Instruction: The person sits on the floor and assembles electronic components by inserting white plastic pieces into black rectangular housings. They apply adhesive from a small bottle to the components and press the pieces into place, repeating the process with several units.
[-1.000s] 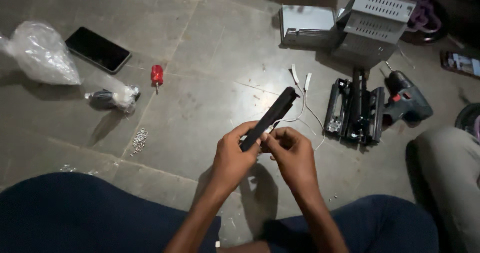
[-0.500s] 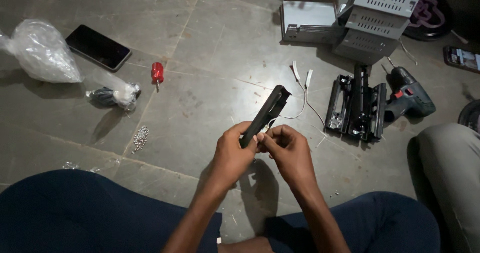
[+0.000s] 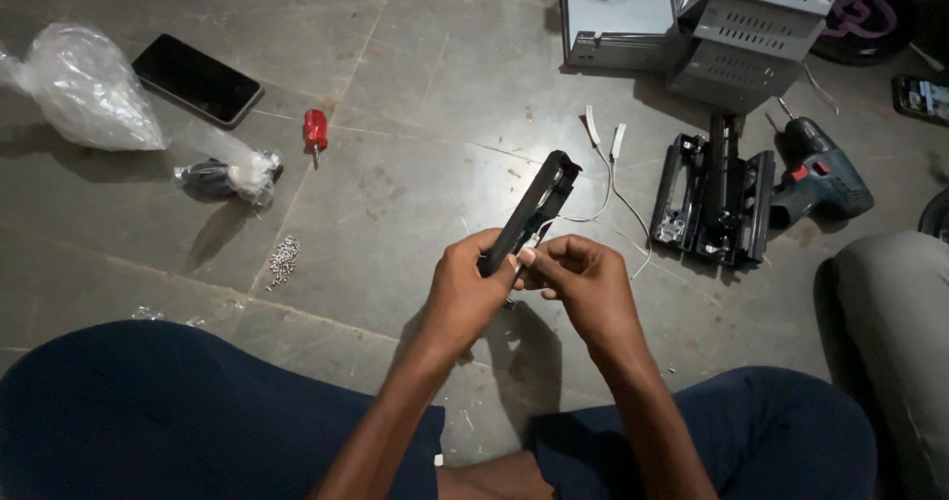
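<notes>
The left hand [image 3: 467, 288] grips the lower end of a long, rigid black plastic bar [image 3: 529, 213]; right hand [image 3: 583, 278] fingers pinch its thin white wires beside it, light, stiff, probably fragile there

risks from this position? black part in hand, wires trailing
1. The thin white wires run from the long black part to connectors lying on the floor; a tug by the right hand could strain or snap them.
2. The left hand grips only the part's lower end, so it might twist or slip.
3. The loose pile of small screws sits unprotected near the knee and could easily get scattered.
</notes>
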